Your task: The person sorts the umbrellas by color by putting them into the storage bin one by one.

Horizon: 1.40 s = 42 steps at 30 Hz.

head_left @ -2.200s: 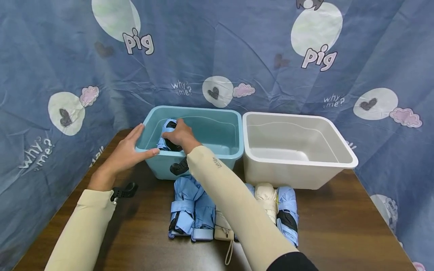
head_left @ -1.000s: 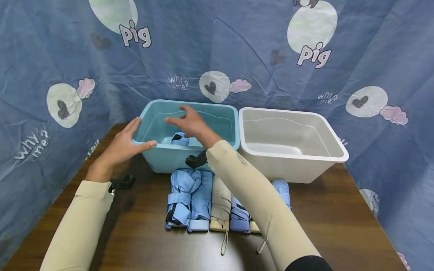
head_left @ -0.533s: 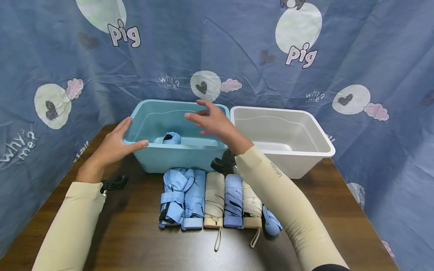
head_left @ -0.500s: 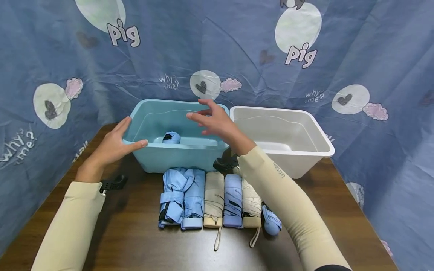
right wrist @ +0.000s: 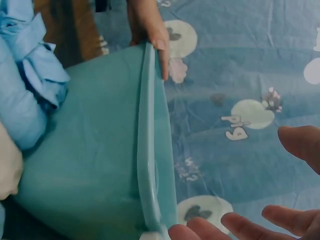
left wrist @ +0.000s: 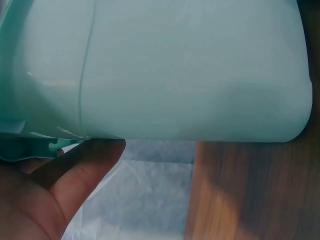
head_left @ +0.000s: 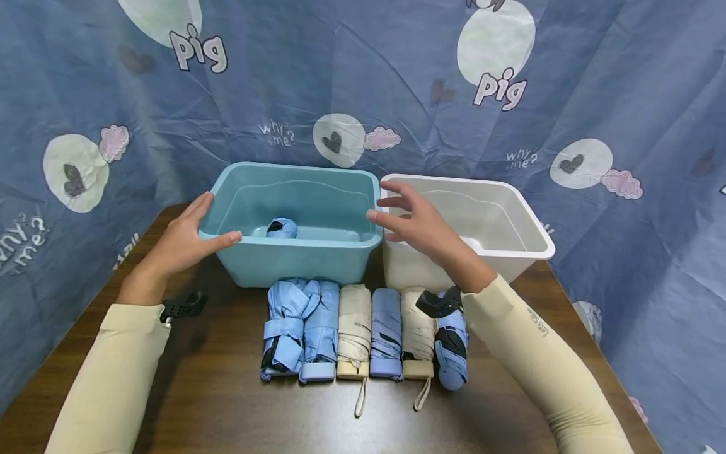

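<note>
My left hand (head_left: pixel 178 243) rests at the front left corner of the teal bin (head_left: pixel 295 260), fingers straight along the side and thumb across the front rim. A folded light-blue umbrella (head_left: pixel 283 228) lies inside that bin, partly hidden by the front wall. My right hand (head_left: pixel 425 227) hovers over the left end of the white bin (head_left: pixel 522 253), fingers spread and holding nothing. In front of the bins lies a row of several folded umbrellas: light blue ones (head_left: pixel 319 331) at left, a beige one (head_left: pixel 354 328), a periwinkle one (head_left: pixel 386 334), another beige one (head_left: pixel 418 334) and a blue-and-black one (head_left: pixel 452 353).
The two bins stand side by side on a brown wooden table (head_left: pixel 227 403), close to a blue printed cloth (head_left: pixel 255 82) behind. Wrist straps with black mounts (head_left: pixel 184 306) sit on both wrists. Two beige cord loops (head_left: pixel 360 400) hang towards the table's front.
The right hand has let go of the light-blue umbrella inside the teal bin, then moved right, out over the white bin. The left hand has stayed on the teal bin's corner.
</note>
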Available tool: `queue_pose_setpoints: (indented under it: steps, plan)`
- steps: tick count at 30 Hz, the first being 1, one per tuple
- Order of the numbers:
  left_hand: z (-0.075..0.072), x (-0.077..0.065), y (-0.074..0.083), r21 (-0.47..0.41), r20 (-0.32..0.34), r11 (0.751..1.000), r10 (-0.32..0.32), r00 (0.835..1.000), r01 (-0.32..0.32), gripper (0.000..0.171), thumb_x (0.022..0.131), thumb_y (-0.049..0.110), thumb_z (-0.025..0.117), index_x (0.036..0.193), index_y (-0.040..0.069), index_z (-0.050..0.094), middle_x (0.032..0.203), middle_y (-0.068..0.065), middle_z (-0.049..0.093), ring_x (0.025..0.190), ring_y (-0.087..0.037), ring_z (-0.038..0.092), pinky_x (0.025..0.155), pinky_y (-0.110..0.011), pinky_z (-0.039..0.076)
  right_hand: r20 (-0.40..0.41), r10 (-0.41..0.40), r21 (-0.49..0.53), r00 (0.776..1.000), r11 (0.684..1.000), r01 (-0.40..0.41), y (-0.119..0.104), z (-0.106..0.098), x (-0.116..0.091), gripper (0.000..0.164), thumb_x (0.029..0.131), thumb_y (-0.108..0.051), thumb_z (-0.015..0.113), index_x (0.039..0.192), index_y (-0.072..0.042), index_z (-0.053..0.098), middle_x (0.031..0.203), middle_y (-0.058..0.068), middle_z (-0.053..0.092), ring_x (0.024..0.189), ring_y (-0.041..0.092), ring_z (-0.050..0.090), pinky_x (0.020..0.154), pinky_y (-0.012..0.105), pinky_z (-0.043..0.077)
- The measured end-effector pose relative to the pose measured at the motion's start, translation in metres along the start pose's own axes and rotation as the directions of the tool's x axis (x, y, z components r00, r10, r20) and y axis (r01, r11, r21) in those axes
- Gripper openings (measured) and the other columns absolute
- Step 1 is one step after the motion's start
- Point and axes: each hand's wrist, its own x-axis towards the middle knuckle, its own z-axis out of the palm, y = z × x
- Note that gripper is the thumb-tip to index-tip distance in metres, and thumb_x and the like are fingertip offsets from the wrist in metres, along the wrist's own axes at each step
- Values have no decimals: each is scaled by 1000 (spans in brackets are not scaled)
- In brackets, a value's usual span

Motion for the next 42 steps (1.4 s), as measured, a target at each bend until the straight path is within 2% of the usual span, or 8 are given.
queue_pose_setpoints:
  steps: [4, 11, 17, 26, 30, 37, 42]
  plan:
    - [-2, 0, -2, 9, -15, 1000, 6, 1000, -5, 104, 85, 52, 65, 155, 18, -3, 162, -5, -6, 144, -45, 5, 101, -74, 18, -14, -20, 25, 1000, 999, 20, 7, -11, -16, 68, 88, -28, 72, 147, -21, 38, 139, 10, 51, 119, 26, 57, 83, 44, 55]
    - [-3, 0, -5, 11, -18, 1000, 0, 1000, 0, 104, 85, 52, 65, 155, 19, -4, 162, -5, -6, 144, -45, 5, 101, -73, 18, -45, 1, 33, 999, 999, 0, 24, -27, -46, 67, 90, -28, 70, 147, -20, 38, 140, 12, 50, 116, 30, 59, 84, 41, 54]
    - [-3, 0, -6, 12, -30, 1000, 5, 1000, -4, 104, 86, 51, 66, 155, 17, -3, 162, -7, -5, 143, -46, 6, 101, -74, 18, -71, -19, 9, 997, 1000, 20, 42, -38, -71, 62, 92, -22, 67, 146, -12, 38, 138, 20, 50, 115, 35, 59, 82, 41, 55]
    - [0, 0, -7, 12, -30, 1000, 1, 1000, -1, 104, 85, 51, 66, 155, 17, -3, 162, -8, -4, 143, -46, 7, 101, -74, 18, -59, -37, -5, 998, 999, 37, 71, -42, -101, 57, 94, -12, 63, 144, -4, 38, 136, 27, 49, 115, 38, 59, 82, 40, 55]
    - [-1, 0, -8, 8, -31, 1000, 1, 1000, -1, 104, 85, 51, 66, 155, 17, -3, 162, -7, -5, 144, -45, 6, 101, -74, 18, -74, -16, -57, 997, 998, 11, 87, -41, -108, 56, 94, -17, 65, 143, -5, 41, 135, 26, 50, 112, 38, 60, 81, 42, 55]
    - [4, 1, -8, 0, -23, 1000, 5, 1000, -6, 105, 85, 51, 66, 155, 16, -3, 162, -7, -5, 144, -44, 5, 102, -73, 17, -120, 61, -120, 991, 990, -75, 120, -40, -121, 55, 93, -23, 66, 142, -7, 45, 135, 25, 51, 113, 39, 59, 84, 39, 54]
    - [6, 3, -9, -10, -34, 1000, 23, 999, -24, 104, 85, 49, 67, 155, 15, -2, 162, -7, -4, 145, -43, 5, 103, -72, 17, -176, 100, -204, 979, 969, -136, 136, -37, -130, 57, 92, -28, 67, 140, -8, 47, 133, 26, 53, 113, 42, 58, 85, 46, 53]
